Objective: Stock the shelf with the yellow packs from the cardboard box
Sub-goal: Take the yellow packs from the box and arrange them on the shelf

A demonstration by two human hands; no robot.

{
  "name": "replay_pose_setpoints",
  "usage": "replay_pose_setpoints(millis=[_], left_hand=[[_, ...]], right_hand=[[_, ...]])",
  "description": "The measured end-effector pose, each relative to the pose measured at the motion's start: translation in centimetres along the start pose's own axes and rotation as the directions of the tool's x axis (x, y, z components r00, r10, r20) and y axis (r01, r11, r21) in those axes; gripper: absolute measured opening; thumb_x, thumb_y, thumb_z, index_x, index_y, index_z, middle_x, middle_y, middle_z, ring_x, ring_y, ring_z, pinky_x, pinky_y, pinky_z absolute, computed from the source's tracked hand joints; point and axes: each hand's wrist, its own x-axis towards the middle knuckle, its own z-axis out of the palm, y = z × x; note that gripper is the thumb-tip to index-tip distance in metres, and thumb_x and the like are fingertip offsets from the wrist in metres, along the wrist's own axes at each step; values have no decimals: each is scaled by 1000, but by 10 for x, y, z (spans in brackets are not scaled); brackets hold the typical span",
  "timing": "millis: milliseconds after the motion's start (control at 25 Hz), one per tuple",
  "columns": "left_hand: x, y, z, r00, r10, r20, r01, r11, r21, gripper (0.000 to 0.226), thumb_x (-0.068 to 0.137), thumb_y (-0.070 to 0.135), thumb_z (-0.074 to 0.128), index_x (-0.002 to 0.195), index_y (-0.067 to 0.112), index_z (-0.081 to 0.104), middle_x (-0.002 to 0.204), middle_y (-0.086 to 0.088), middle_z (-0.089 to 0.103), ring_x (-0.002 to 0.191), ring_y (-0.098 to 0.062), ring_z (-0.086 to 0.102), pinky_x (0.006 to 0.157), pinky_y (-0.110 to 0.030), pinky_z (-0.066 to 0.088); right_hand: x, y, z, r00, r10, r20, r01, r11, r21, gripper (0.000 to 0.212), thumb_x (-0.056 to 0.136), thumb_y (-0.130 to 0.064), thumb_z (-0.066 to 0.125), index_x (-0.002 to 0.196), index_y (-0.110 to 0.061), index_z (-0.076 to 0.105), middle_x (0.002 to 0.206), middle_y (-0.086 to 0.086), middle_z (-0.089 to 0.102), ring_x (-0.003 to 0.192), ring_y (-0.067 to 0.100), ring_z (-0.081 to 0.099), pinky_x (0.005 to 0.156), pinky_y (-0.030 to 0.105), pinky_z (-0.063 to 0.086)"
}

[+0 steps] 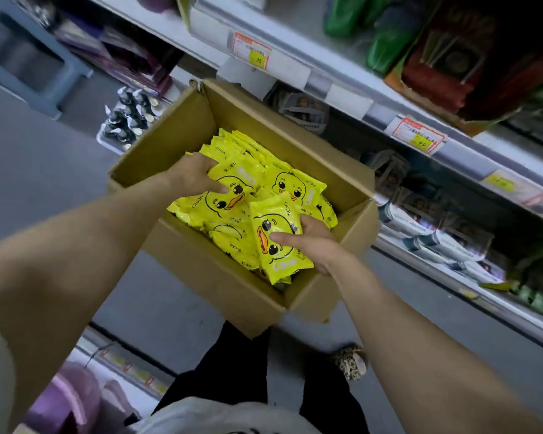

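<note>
- Cardboard box (176, 130) stands open beside the shelf (452, 159), holding the yellow packs (298, 186).
- Left hand (195, 177) grips the centre pack (232, 197), thumb across its face.
- Right hand (311, 242) grips the near pack (273, 236), raised above the rest.

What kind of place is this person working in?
Most likely a shop aisle: the shelves carry red-and-yellow price tags on their edges and packaged goods, and an open cardboard box holds many identical yellow packs, seemingly for stocking.

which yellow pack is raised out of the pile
The pack in the near right corner of the cardboard box, gripped by the right hand; the others lie lower.
</note>
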Motion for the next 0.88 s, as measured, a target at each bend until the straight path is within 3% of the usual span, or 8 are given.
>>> replay_pose_setpoints(millis=[80, 160, 240, 360, 480, 600, 720, 880], left_hand=[[-30, 40, -4, 1000, -10, 8, 10, 999, -48, 38, 79, 36, 79, 74, 4, 58, 64, -3, 49, 69, -22, 48, 55, -27, 34], [-52, 79, -6, 999, 7, 38, -5, 998, -67, 35, 81, 35, 77, 81, 4, 62, 72, -4, 56, 72, -21, 52, 61, -27, 37], [-79, 127, -2, 995, 72, 74, -59, 986, -157, 30, 82, 34, 76, 98, 9, 69, 91, -4, 69, 87, -24, 62, 76, -29, 45], [-118, 208, 12, 980, 175, 95, -126, 915, -384, 35, 84, 31, 74, 117, 21, 65, 109, -4, 73, 103, -29, 68, 97, -47, 50], [-154, 294, 26, 968, 251, -4, -225, 858, -462, 35, 89, 38, 68, 117, 18, 64, 96, -1, 75, 85, -19, 73, 84, -42, 58], [-201, 376, 30, 920, 392, -30, -375, 854, -360, 69, 56, 62, 84, 107, 17, 68, 95, -1, 75, 84, -17, 71, 90, -41, 56], [-229, 441, 29, 871, 486, 73, -402, 791, -461, 91, 24, 44, 98, 103, 11, 67, 98, -8, 75, 83, -20, 73, 68, -32, 59], [-254, 516, 10, 840, 534, 94, -478, 811, -337, 60, 50, 18, 87, 104, 11, 63, 88, -4, 76, 75, -17, 74, 56, -26, 56]], right_hand=[[-23, -2, -30, 996, -70, -50, 72, 996, 44, 106, 44, -52, 97, 134, -19, 54, 132, -4, 63, 121, 22, 61, 99, 45, 52], [-61, -13, -61, 992, -108, -59, 113, 988, 102, 75, 56, -31, 97, 121, -16, 63, 115, 5, 73, 103, 29, 71, 83, 52, 59], [-108, -21, -102, 977, -184, -104, 195, 975, 108, 45, 68, -11, 90, 108, -12, 68, 101, 9, 76, 87, 30, 74, 72, 49, 61], [-173, -27, -174, 926, -336, -171, 354, 931, 86, 39, 73, -11, 86, 108, -12, 69, 100, 8, 76, 86, 26, 74, 75, 44, 61], [-234, -32, -242, 837, -467, -284, 506, 859, 79, 26, 77, -12, 83, 98, -20, 68, 90, -2, 77, 84, 22, 74, 77, 40, 61], [-294, -39, -298, 749, -545, -376, 600, 799, 37, 23, 77, -11, 83, 94, -21, 70, 92, 1, 77, 86, 24, 74, 81, 45, 60], [-342, -47, -345, 682, -584, -439, 660, 751, 25, 29, 75, -13, 84, 100, -16, 71, 96, 7, 77, 89, 28, 74, 82, 50, 59], [-385, -65, -394, 622, -610, -491, 723, 688, 62, 43, 75, -5, 81, 115, -5, 65, 101, 11, 76, 88, 28, 74, 77, 48, 61]])
